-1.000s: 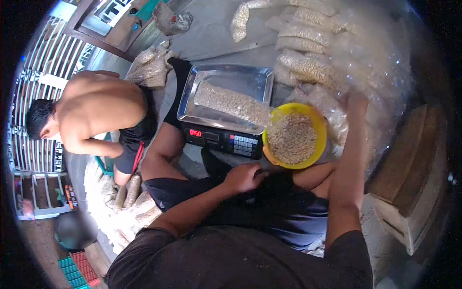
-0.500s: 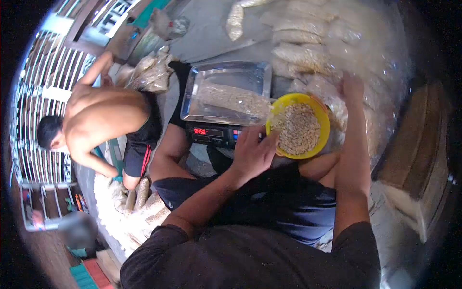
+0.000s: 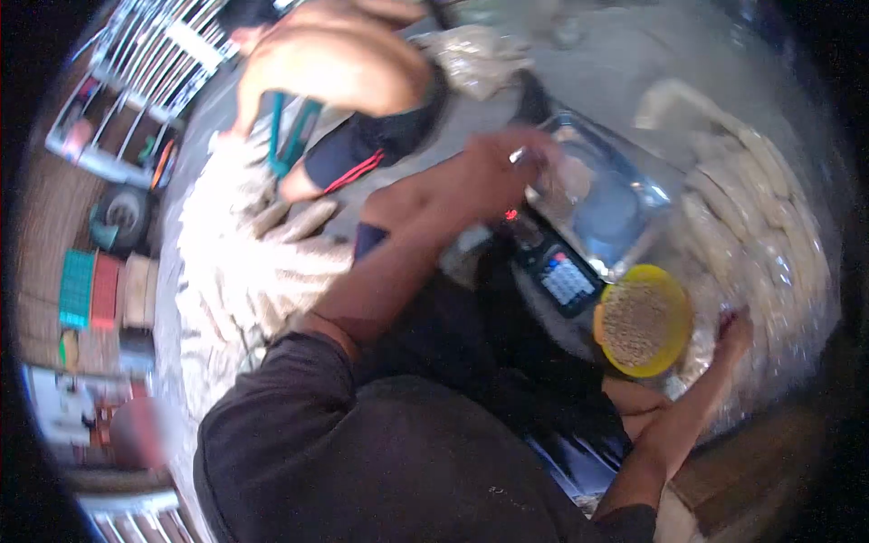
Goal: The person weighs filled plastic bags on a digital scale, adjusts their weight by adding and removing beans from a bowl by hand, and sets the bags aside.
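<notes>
Another person (image 3: 339, 68) bent at the upper left beside a teal stool (image 3: 291, 136), with a heap of filled bags (image 3: 244, 271) below. More bags (image 3: 756, 195) lay along the right, overlapping too much to count. There were two crates (image 3: 90, 290), one teal and one red, one scale (image 3: 561, 276), one tray (image 3: 615, 213) on it, and one yellow bowl (image 3: 675, 330) of kernels (image 3: 634, 321) just beside both. The left hand (image 3: 520, 167), blurred, covered the tray's left end; its grip could not be told. The right hand (image 3: 735, 333) was at the right-hand bags, its finger opening unclear.
</notes>
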### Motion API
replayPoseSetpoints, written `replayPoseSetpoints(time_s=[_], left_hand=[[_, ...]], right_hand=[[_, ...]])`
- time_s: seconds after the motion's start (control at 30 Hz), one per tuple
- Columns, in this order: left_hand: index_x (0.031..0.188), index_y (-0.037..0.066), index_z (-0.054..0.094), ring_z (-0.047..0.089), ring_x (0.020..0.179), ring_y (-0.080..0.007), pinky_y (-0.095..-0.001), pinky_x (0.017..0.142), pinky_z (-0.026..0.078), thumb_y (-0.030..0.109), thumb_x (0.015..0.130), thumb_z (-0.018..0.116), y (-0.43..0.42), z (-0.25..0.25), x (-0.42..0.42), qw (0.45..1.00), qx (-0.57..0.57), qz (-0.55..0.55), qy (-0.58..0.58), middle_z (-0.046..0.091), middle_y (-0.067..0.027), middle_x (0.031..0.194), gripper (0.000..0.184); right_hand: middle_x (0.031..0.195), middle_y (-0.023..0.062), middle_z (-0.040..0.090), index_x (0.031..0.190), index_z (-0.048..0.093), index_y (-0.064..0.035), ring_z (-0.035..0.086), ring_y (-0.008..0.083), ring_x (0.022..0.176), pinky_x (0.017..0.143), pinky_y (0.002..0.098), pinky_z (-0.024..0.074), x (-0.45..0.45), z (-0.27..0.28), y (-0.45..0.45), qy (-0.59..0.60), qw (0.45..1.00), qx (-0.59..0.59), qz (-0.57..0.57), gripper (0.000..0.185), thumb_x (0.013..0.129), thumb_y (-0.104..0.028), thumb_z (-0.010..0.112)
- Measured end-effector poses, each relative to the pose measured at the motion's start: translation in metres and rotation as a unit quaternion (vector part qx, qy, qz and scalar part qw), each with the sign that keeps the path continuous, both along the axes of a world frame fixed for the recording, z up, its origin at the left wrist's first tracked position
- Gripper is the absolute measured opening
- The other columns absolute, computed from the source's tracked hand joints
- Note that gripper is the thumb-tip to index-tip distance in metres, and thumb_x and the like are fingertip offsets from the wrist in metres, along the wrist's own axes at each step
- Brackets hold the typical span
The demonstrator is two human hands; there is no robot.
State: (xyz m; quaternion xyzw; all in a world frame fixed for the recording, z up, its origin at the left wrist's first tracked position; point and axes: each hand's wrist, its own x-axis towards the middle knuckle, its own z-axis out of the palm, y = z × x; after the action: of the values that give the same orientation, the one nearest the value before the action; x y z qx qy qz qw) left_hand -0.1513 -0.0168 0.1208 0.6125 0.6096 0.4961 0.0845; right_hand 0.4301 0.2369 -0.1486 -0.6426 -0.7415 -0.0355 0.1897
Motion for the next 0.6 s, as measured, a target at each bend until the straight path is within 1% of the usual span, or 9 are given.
replayPoseSetpoints(time_s=[0.07,0.1,0.17,0.2,0.3,0.37,0.43,0.5,0.6], left_hand=[[0.103,0.007,0.076,0.069,0.089,-0.0139,-0.0307,0.081,0.055,0.007,0.092,0.068,-0.041,0.041,-0.065,0.999,0.033,0.028,-0.018,0.076,-0.006,0.104,0.013],[0.1,0.005,0.076,0.07,0.091,-0.0135,-0.0281,0.084,0.055,0.001,0.092,0.066,-0.073,0.072,-0.074,0.996,0.04,0.066,-0.039,0.076,-0.0059,0.106,0.014],[0.104,-0.002,0.072,0.07,0.094,-0.0188,-0.0327,0.089,0.056,-0.008,0.093,0.058,-0.123,0.116,-0.088,0.988,0.154,0.011,-0.017,0.074,-0.0123,0.104,0.019],[0.106,-0.002,0.071,0.07,0.096,-0.0202,-0.0352,0.091,0.056,-0.009,0.094,0.057,-0.142,0.131,-0.09,0.975,0.211,0.032,0.061,0.073,-0.0135,0.103,0.02],[0.102,-0.002,0.072,0.069,0.093,-0.0172,-0.0312,0.088,0.055,-0.004,0.095,0.062,-0.187,0.148,-0.106,0.975,0.148,0.08,0.147,0.073,-0.0096,0.1,0.012],[0.1,-0.002,0.072,0.068,0.09,-0.0147,-0.0288,0.086,0.053,0.0,0.096,0.065,-0.205,0.14,-0.119,0.967,0.061,0.147,0.199,0.072,-0.0077,0.098,0.009],[0.1,-0.002,0.073,0.066,0.089,-0.0127,-0.0272,0.083,0.053,0.003,0.096,0.067,-0.219,0.12,-0.145,0.961,0.048,0.238,0.134,0.072,-0.0061,0.098,0.009],[0.101,-0.001,0.073,0.065,0.089,-0.0107,-0.0254,0.081,0.052,0.006,0.098,0.067,-0.235,0.108,-0.169,0.95,0.063,0.304,0.036,0.072,-0.0049,0.097,0.01],[0.108,-0.002,0.068,0.069,0.102,-0.0234,-0.046,0.092,0.06,0.009,0.102,0.06,-0.28,0.1,-0.193,0.93,0.145,0.311,-0.131,0.07,-0.0118,0.107,0.015]], right_hand=[[0.061,0.0069,0.054,0.067,0.051,-0.0041,0.054,0.0195,0.056,0.054,0.0416,0.0408,-0.011,0.016,-0.009,0.148,0.988,0.0,0.046,0.04,0.1,-0.026,0.057],[0.061,0.0051,0.052,0.066,0.051,-0.0065,0.052,0.0182,0.056,0.053,0.0401,0.04,-0.022,0.031,-0.019,0.303,0.949,-0.083,0.024,0.04,0.101,-0.026,0.057],[0.06,0.0019,0.049,0.067,0.05,-0.0111,0.048,0.0158,0.054,0.051,0.0373,0.0385,-0.043,0.057,-0.034,0.55,0.815,-0.176,-0.047,0.039,0.101,-0.028,0.059],[0.06,0.0006,0.047,0.067,0.05,-0.0134,0.045,0.0148,0.053,0.051,0.0359,0.0378,-0.048,0.062,-0.036,0.639,0.737,-0.208,-0.074,0.039,0.102,-0.029,0.059],[0.062,-0.0021,0.042,0.072,0.049,-0.0173,0.041,0.0117,0.053,0.051,0.0308,0.0365,-0.054,0.065,-0.022,0.606,0.749,-0.208,-0.171,0.034,0.102,-0.03,0.059],[0.065,-0.0015,0.044,0.076,0.052,-0.0151,0.042,0.0112,0.057,0.052,0.029,0.0366,-0.05,0.061,0.004,0.646,0.717,-0.196,-0.175,0.032,0.102,-0.03,0.059],[0.069,-0.0008,0.047,0.081,0.055,-0.012,0.044,0.011,0.061,0.054,0.0277,0.0373,-0.035,0.057,0.019,0.676,0.697,-0.168,-0.17,0.029,0.103,-0.03,0.059],[0.074,-0.0001,0.049,0.087,0.058,-0.0082,0.047,0.0112,0.066,0.057,0.0272,0.0386,-0.047,0.091,0.019,0.69,0.715,-0.095,-0.07,0.026,0.104,-0.028,0.058],[0.08,0.001,0.053,0.097,0.063,-0.0024,0.05,0.0115,0.073,0.061,0.0263,0.0406,-0.085,0.171,0.006,0.693,0.708,0.007,0.133,0.025,0.105,-0.025,0.057]])
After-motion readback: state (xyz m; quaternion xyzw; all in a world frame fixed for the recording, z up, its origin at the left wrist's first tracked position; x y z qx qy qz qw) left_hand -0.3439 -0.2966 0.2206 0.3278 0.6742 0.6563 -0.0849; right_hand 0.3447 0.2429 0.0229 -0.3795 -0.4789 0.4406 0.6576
